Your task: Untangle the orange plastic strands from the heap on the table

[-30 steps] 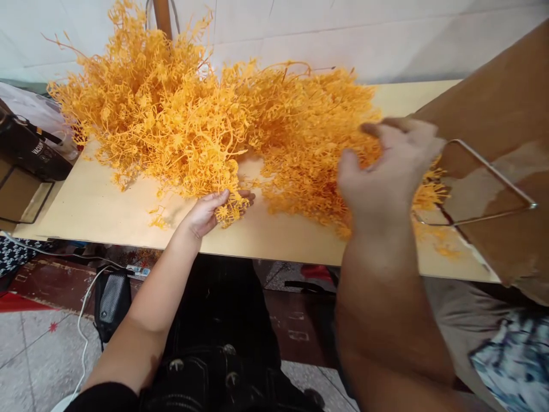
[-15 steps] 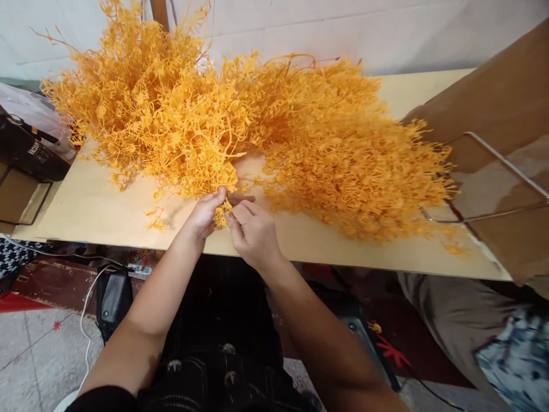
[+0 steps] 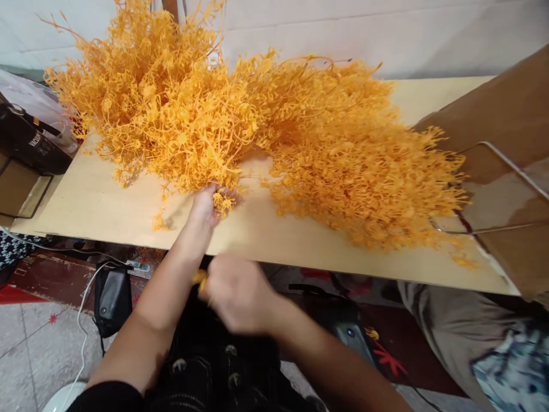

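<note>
Orange sprigs [image 3: 180,126]: tangled, in two broad heaps along the surface [image 3: 309,243]. Left hand [image 3: 208,205]: curled round a small cluster at the left heap's front edge. Right hand [image 3: 238,293]: apart from the left, just off the surface's front edge; closed, apparently on an orange piece [image 3: 199,279], though motion blur softens the grip. Progress, as judged: one small piece detached; most of the stock left massed, any finished share not shown. Writing: "VACUUM" on the black flask [image 3: 36,140] at far left; smaller marks illegible.
</note>
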Demonstrator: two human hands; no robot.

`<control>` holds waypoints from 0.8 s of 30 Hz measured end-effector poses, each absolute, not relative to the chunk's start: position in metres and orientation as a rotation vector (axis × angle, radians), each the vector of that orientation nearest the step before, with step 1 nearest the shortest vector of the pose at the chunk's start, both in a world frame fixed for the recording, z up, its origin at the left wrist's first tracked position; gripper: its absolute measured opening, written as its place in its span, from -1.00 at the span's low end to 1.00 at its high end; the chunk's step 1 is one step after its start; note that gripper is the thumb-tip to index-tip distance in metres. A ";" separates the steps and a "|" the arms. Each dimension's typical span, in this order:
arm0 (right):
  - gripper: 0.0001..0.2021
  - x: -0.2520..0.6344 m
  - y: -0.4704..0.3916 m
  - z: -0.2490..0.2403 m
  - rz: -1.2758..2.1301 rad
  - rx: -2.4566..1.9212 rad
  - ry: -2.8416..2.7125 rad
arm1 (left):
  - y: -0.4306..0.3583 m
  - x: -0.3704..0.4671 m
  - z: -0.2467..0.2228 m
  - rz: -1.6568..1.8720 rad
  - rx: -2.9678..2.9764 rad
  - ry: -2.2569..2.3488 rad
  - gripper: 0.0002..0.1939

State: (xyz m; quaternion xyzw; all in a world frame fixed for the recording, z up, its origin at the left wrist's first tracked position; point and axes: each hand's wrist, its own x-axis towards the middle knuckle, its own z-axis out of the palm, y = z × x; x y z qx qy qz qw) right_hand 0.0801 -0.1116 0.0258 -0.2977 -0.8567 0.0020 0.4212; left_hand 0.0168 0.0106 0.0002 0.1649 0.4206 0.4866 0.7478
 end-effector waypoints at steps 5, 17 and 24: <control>-0.80 0.095 -0.109 0.035 0.490 -0.961 -1.837 | 0.010 0.012 -0.003 1.026 0.478 0.751 -0.78; -0.65 0.113 -0.060 -0.006 1.409 -1.332 -0.947 | 0.004 0.009 0.000 0.930 0.471 0.676 -0.75; -0.48 0.118 -0.056 0.001 1.680 -1.137 -0.782 | 0.005 0.010 -0.004 0.964 0.549 0.684 -0.76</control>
